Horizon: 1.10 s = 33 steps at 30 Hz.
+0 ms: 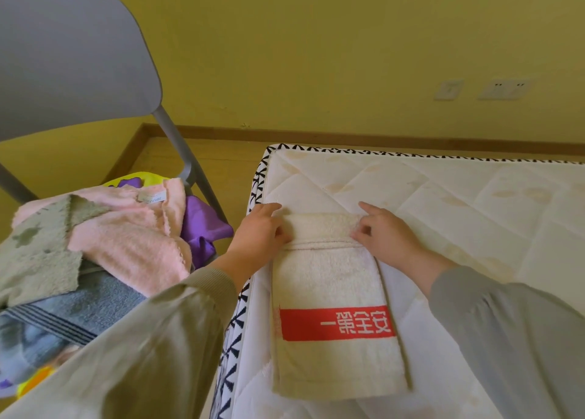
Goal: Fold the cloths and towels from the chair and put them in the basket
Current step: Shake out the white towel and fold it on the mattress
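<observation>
White towel [332, 292] flat on mattress [474, 216].
Left hand [259, 233] and right hand [387, 236] each pinch its folded far end; chair [79, 54] beside mattress holds cloths [126, 238].

Nubbly terry towel [332, 276] (looped pile, matt), smooth quilted mattress [474, 203], matt plastic chair [72, 54], fuzzy pink cloth [133, 238]

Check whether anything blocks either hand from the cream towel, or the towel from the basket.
Nothing does: the left hand and right hand pinch the far folded end of the cream towel on the mattress. No basket is in view, so that path cannot be judged.
</observation>
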Motion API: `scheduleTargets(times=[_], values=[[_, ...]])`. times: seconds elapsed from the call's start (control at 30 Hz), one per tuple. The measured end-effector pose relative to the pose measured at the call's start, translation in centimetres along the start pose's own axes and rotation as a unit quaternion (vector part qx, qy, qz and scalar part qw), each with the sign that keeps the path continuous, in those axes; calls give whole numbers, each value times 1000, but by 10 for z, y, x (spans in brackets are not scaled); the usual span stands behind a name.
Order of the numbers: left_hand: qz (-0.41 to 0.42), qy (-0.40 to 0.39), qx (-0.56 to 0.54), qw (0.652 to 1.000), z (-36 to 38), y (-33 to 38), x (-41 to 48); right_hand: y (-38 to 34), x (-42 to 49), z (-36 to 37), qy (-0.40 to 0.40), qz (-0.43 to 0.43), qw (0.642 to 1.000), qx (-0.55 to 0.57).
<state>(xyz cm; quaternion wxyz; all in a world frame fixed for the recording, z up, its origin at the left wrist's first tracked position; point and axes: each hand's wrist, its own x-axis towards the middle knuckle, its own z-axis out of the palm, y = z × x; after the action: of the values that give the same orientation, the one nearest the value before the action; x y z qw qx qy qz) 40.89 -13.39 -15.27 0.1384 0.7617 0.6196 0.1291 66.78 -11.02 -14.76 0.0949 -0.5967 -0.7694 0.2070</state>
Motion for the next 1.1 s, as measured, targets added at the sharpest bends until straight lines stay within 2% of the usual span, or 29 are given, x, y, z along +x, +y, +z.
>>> scheduleTargets(times=[0.17, 0.3, 0.53, 0.73, 0.9, 1.1], values=[[-62, -53, -73, 994, 0, -5, 8, -6, 14, -3, -42, 44, 995, 81], [-34, -91, -33, 995, -6, -3, 16, -12, 21, -6, -86, 27, 996, 17], [75, 10, 61, 995, -14, 14, 0, -18, 4, -8, 10, -60, 996, -71], [169, 34, 120, 978, -23, 25, -27, -20, -30, -5, 62, -183, 958, -214], [237, 44, 151, 959, -25, 33, -52, -15, -58, -1, 101, -226, 939, -239], [249, 23, 229, 941, -28, 33, -70, -11, -79, 4, 129, -242, 935, -226]])
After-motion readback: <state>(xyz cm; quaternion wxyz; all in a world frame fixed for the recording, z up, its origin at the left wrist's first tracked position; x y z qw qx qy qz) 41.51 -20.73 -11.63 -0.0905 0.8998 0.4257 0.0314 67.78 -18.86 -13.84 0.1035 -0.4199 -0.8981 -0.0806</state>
